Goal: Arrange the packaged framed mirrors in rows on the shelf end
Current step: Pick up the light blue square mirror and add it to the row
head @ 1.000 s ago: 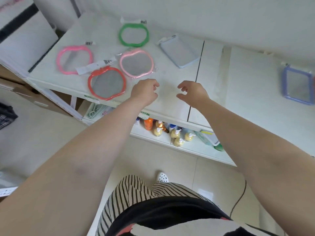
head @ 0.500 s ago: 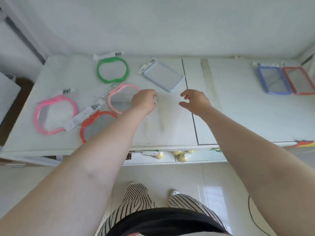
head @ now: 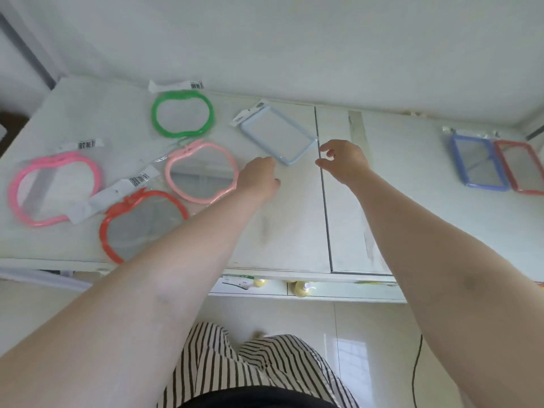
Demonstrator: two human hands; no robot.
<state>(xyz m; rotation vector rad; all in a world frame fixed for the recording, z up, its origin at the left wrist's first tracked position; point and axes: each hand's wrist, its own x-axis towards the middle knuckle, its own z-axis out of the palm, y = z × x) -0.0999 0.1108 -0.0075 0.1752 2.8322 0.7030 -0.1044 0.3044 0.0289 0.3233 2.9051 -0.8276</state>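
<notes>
A white shelf top [head: 88, 119] fills the middle of the view, backed by a plain white wall [head: 294, 39], with a dark vertical strip at the far left edge. At the left end lies a bright pink apple-shaped mirror [head: 20, 189] in clear packaging, a barcode tab at its top. Just beside it, nearer the front edge, sits a red apple-shaped mirror [head: 104, 231], its right side hidden under the person's left forearm. Behind these lie a green oval mirror [head: 156, 113] near the wall and a pale pink apple-shaped mirror [head: 170, 175] in front of it.

The left hand [head: 259, 179] hovers over the surface between the pale pink mirror and a light blue rectangular mirror [head: 253, 134], which lies tilted at an angle. Its fingers are curled under and holding nothing; whether they touch the top cannot be told. The right hand [head: 344, 160] hangs just right of the light blue mirror's near corner, over a dark seam [head: 323, 201] that splits the shelf top, fingers loosely curved apart, thumb and forefinger parted, gripping nothing.

Well to the right, a darker blue rectangular mirror [head: 454, 160] and a red rectangular mirror [head: 503, 163] lie side by side, edges touching.

Below the front edge, yellow bottles [head: 303, 288] show on a lower shelf, above a pale tiled floor [head: 368, 334] and striped trousers [head: 235, 363].
</notes>
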